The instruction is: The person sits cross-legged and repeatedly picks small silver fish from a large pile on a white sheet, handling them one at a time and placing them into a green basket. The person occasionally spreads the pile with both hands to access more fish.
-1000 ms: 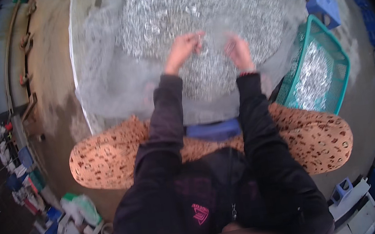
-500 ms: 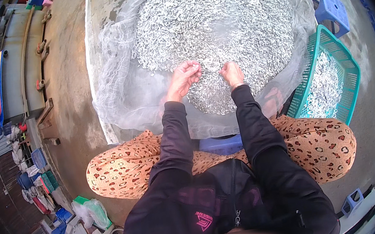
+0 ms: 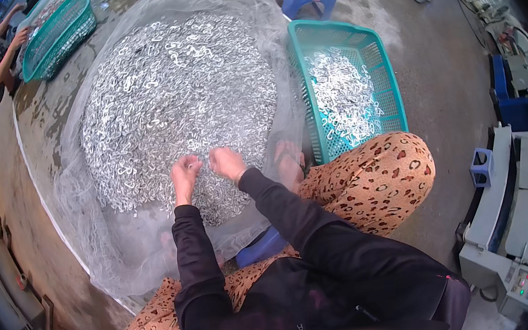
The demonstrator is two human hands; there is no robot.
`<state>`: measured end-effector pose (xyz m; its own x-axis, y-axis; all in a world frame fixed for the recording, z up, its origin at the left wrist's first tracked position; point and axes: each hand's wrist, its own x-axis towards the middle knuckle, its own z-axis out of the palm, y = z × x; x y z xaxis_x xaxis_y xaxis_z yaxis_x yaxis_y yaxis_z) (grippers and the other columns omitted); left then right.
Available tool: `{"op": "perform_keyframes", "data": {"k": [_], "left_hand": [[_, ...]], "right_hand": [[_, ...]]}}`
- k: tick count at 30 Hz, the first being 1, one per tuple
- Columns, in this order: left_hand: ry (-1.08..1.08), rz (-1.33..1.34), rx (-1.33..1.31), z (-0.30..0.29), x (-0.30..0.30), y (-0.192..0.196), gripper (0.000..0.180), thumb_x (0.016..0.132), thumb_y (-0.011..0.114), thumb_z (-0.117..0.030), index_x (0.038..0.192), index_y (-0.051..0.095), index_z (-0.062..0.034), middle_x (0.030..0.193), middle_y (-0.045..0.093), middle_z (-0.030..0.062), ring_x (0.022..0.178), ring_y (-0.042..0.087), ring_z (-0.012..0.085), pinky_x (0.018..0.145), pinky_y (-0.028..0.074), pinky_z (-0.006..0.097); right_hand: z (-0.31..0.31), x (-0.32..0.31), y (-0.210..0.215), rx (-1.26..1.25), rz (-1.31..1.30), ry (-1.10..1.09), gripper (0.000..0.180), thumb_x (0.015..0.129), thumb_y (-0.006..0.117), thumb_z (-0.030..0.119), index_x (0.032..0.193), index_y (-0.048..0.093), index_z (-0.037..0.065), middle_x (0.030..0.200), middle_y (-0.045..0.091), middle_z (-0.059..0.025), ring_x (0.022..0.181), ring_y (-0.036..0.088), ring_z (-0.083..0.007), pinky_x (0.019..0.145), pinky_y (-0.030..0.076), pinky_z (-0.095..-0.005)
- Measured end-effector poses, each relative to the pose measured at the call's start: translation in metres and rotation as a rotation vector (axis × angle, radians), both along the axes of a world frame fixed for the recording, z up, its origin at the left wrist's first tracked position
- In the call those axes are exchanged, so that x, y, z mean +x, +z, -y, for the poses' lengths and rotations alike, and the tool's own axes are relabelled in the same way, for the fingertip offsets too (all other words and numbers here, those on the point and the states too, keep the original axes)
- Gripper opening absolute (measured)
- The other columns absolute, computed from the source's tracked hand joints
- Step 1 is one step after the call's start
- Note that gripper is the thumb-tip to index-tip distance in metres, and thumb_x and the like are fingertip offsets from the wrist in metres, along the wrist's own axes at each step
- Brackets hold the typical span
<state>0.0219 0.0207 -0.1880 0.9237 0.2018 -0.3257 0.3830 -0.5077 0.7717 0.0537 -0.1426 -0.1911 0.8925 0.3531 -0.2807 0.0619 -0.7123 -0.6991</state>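
Silvery small fish (image 3: pixel 171 104) heaped on translucent netting (image 3: pixel 116 249). Left hand (image 3: pixel 185 175) fingers curled, pinching a few fish at the heap's near edge; right hand (image 3: pixel 227 163) just beside it, fingers bent into the heap, grip unclear. Teal basket (image 3: pixel 386 84) of fish lies right of both hands.

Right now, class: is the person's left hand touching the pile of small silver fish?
Touching. The head view shows the left hand resting on the fish pile, fingers among them.
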Motion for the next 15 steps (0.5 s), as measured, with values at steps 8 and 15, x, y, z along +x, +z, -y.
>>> {"op": "perform_keyframes", "data": {"k": [8, 15], "left_hand": [[0.103, 0.036, -0.419, -0.024, -0.018, 0.043, 0.032, 0.083, 0.064, -0.018, 0.108, 0.06, 0.0002, 0.09, 0.063, 0.0035, 0.078, 0.058, 0.0111, 0.066, 0.047, 0.025], [0.279, -0.05, -0.874, -0.02, -0.031, 0.055, 0.029, 0.084, 0.065, -0.01, 0.11, 0.058, 0.0001, 0.089, 0.064, 0.0034, 0.073, 0.061, 0.0101, 0.065, 0.05, 0.022]], "right_hand": [[0.01, 0.035, -0.015, 0.258, -0.068, -0.01, 0.027, 0.069, 0.072, 0.025, 0.086, 0.069, 0.004, 0.081, 0.067, -0.0152, 0.078, 0.066, -0.0255, 0.072, 0.05, -0.0353], [0.01, 0.0, -0.012, -0.123, -0.047, 0.169, 0.025, 0.067, 0.073, 0.027, 0.086, 0.068, 0.011, 0.085, 0.067, -0.0156, 0.083, 0.064, -0.0311, 0.076, 0.048, -0.0401]]}}
